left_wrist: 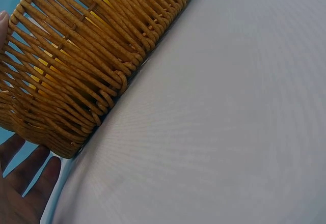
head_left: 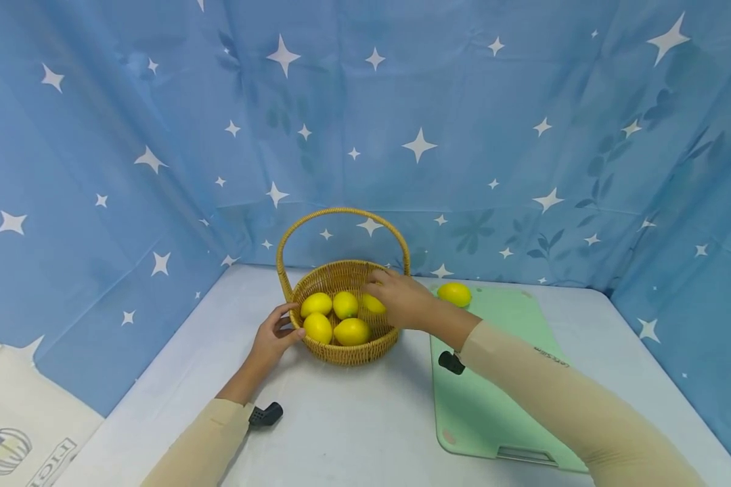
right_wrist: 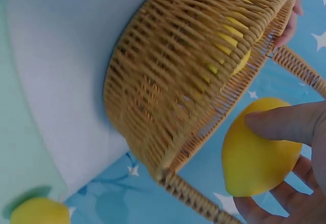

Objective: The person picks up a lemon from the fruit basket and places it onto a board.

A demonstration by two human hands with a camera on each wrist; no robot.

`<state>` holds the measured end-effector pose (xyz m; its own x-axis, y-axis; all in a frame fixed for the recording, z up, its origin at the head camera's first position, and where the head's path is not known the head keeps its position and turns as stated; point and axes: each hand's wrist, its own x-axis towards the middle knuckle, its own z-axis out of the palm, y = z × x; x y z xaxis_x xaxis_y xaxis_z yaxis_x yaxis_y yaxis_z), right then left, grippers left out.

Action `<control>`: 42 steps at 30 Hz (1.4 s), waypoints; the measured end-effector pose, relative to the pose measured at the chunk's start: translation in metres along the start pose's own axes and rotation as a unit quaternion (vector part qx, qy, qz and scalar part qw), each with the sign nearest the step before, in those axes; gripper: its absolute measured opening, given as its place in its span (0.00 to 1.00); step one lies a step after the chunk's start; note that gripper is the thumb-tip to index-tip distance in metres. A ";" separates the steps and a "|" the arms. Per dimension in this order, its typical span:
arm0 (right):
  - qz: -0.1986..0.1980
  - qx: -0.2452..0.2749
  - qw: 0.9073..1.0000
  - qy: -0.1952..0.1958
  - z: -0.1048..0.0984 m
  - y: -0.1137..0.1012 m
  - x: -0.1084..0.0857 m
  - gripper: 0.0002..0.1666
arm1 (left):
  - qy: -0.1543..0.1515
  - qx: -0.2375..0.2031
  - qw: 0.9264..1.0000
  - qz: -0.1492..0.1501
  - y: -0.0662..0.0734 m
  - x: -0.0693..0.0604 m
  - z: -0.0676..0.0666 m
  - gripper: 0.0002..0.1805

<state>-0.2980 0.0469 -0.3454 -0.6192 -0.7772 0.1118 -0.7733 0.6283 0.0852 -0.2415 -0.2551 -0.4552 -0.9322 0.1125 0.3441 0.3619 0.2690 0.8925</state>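
Observation:
A wicker basket (head_left: 348, 354) with a tall arched handle stands near the middle of the table, several lemons (head_left: 352, 331) lying inside. At its left rim, my left hand (head_left: 273, 338) holds the basket between thumb and fingers; the left wrist view shows the woven side (left_wrist: 91, 56) close up. Over the basket's right side, my right hand (head_left: 402, 301) grips another lemon (right_wrist: 260, 147), thumb on one side and fingers on the other. The right wrist view has this lemon above the basket's opening, apart from the rim. My right hand partly covers it in the head view.
A pale green cutting board (head_left: 481, 406) lies right of the basket, beneath my right forearm. One lemon (head_left: 454, 294) rests at the board's far left corner. Blue star-patterned cloth (head_left: 420, 145) hangs behind and at both sides of the white table (head_left: 353, 426).

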 end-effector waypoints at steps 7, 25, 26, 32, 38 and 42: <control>0.009 0.029 0.999 -0.009 -0.017 0.007 -0.021 0.42 | -0.004 0.002 1.000 -0.002 0.000 0.000 0.000 0.34; -0.051 0.051 0.996 0.058 -0.003 0.041 -0.070 0.32 | -0.006 0.002 1.000 -0.004 -0.001 0.000 -0.001 0.34; -0.053 0.052 0.996 0.056 -0.002 0.044 -0.073 0.32 | -0.007 0.002 1.000 -0.003 -0.001 0.000 -0.001 0.34; -0.043 0.061 0.996 0.051 0.008 0.058 -0.088 0.29 | -0.003 -0.006 1.000 0.002 -0.007 0.001 -0.001 0.34; -0.022 0.071 0.996 0.050 0.018 0.072 -0.097 0.29 | 0.005 -0.006 1.000 0.009 -0.027 0.005 -0.001 0.34; -0.005 0.075 0.996 0.041 0.023 0.080 -0.104 0.30 | 0.014 -0.003 1.000 0.011 -0.037 0.006 -0.001 0.33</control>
<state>-0.2985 0.1770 -0.3729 -0.6022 -0.7746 0.1932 -0.7954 0.6030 -0.0614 -0.2606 -0.2650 -0.4860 -0.9239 0.0917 0.3716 0.3824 0.2619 0.8861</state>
